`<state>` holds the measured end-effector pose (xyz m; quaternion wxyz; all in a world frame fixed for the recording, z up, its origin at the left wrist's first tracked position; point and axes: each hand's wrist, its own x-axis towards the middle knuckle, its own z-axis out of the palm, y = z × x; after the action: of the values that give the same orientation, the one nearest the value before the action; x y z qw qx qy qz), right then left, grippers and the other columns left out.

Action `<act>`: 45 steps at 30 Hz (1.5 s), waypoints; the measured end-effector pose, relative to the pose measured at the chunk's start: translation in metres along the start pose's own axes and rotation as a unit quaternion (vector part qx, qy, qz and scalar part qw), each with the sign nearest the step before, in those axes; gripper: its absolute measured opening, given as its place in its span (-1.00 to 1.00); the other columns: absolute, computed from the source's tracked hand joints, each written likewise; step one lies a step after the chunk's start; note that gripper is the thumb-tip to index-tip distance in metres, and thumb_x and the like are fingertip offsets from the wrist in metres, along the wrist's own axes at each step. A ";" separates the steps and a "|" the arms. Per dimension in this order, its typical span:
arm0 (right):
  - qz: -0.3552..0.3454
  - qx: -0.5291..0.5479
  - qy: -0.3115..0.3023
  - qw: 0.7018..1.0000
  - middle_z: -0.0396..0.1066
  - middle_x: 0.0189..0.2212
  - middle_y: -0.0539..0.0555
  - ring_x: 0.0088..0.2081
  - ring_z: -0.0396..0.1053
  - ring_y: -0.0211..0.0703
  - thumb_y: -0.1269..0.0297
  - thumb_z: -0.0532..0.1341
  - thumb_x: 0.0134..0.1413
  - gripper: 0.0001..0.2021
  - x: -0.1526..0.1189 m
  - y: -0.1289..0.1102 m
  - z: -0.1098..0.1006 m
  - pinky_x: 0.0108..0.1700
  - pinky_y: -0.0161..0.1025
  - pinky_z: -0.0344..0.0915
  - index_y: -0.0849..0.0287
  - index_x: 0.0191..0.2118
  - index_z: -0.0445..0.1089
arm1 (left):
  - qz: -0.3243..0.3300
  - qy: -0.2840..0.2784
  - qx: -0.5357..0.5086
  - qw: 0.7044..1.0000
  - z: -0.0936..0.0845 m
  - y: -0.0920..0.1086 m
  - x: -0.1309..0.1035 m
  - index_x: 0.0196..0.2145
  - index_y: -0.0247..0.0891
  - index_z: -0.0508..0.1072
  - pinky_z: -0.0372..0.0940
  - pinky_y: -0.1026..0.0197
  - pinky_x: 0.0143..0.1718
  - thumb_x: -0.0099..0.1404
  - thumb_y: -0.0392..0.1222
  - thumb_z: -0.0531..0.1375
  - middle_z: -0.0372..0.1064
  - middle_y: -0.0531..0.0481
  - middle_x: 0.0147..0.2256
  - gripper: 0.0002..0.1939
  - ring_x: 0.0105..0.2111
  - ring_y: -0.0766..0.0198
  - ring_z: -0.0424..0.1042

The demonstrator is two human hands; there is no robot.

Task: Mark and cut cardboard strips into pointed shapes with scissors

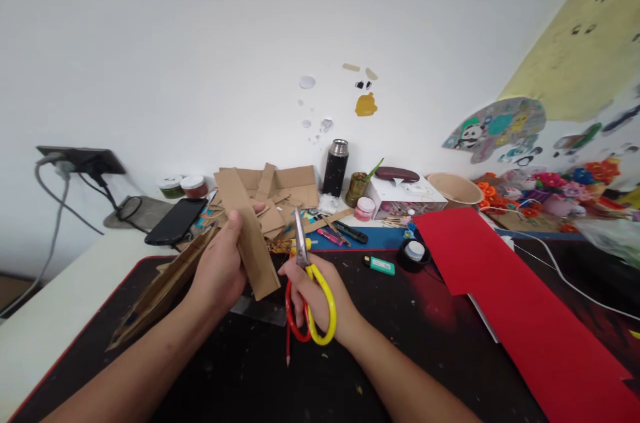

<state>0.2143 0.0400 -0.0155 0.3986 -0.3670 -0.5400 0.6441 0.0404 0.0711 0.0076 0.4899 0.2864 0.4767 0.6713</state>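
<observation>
My left hand (pixel 223 253) grips a long strip of brown cardboard (pixel 246 230), thumb lying on its face. The strip tilts, its lower end toward my right hand. In my right hand (pixel 320 286) is a pair of scissors (pixel 301 246) with one red and one yellow handle loop. Its blades point up and look closed, apart from the cardboard strip. Below the hands a red pencil (pixel 288 346) lies on the black mat (pixel 240 376), close to a clear ruler (pixel 260 310). Left of my left forearm leans a larger folded cardboard piece (pixel 155 290).
Cardboard scraps (pixel 293 183) pile up behind my hands. A black flask (pixel 336 168), a pink-labelled jar (pixel 365 208) and a white box (pixel 407 196) stand by the wall. Red sheets (pixel 500 290) cover the right side. A phone (pixel 176 221) and cables (pixel 59 210) are at left.
</observation>
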 end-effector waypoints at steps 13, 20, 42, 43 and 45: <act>0.001 0.000 0.066 0.998 0.26 -0.77 -0.19 -0.76 0.22 -0.25 -0.43 0.36 0.12 -0.38 0.001 -0.004 -0.007 -0.70 -0.41 0.13 0.10 -0.20 0.34 | -0.035 -0.027 -0.042 0.998 0.008 0.012 -0.005 -0.23 -0.32 0.72 0.24 0.33 -0.62 -0.05 0.07 0.61 0.54 -0.03 -0.35 -0.49 -0.44 0.27 0.39; -0.017 0.034 0.126 0.991 0.23 -0.80 -0.20 -0.79 0.19 -0.27 -0.35 0.39 0.11 -0.44 0.007 -0.014 -0.019 -0.72 -0.42 0.10 0.08 -0.24 0.33 | -0.026 -0.048 -0.036 0.998 0.001 0.011 0.006 -0.34 -0.32 0.64 0.25 0.32 -0.69 0.19 -0.02 0.45 0.48 -0.05 -0.46 -0.73 -0.56 0.29 0.35; -0.044 0.100 0.164 0.980 0.20 -0.76 -0.18 -0.78 0.15 -0.34 -0.34 0.46 0.06 -0.39 0.020 -0.009 -0.031 -0.71 -0.39 0.03 0.08 -0.45 0.24 | -0.066 -0.067 -0.020 0.995 -0.001 0.017 0.011 -0.12 -0.32 0.60 0.52 0.24 -0.51 0.41 -0.13 0.30 0.62 -0.13 -0.40 -0.80 -0.51 0.17 0.59; -0.043 0.098 0.172 0.979 0.20 -0.76 -0.18 -0.78 0.15 -0.34 -0.33 0.46 0.06 -0.40 0.021 -0.009 -0.033 -0.71 -0.39 0.03 0.08 -0.45 0.24 | -0.062 -0.072 -0.013 0.995 -0.004 0.019 0.016 -0.10 -0.31 0.60 0.51 0.23 -0.51 0.43 -0.11 0.29 0.62 -0.13 -0.41 -0.78 -0.50 0.16 0.59; -0.045 0.095 0.184 0.977 0.21 -0.75 -0.16 -0.78 0.15 -0.34 -0.31 0.45 0.06 -0.41 0.023 -0.009 -0.037 -0.71 -0.38 0.03 0.08 -0.47 0.24 | -0.029 -0.063 -0.001 0.998 -0.014 0.024 0.027 -0.11 -0.28 0.59 0.46 0.28 -0.55 0.43 -0.08 0.30 0.60 -0.07 -0.43 -0.79 -0.53 0.21 0.54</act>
<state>0.2397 0.0765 -0.0128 0.5530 -0.4147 -0.4099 0.5952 0.0100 0.0894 0.0223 0.5384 0.3136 0.4528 0.6378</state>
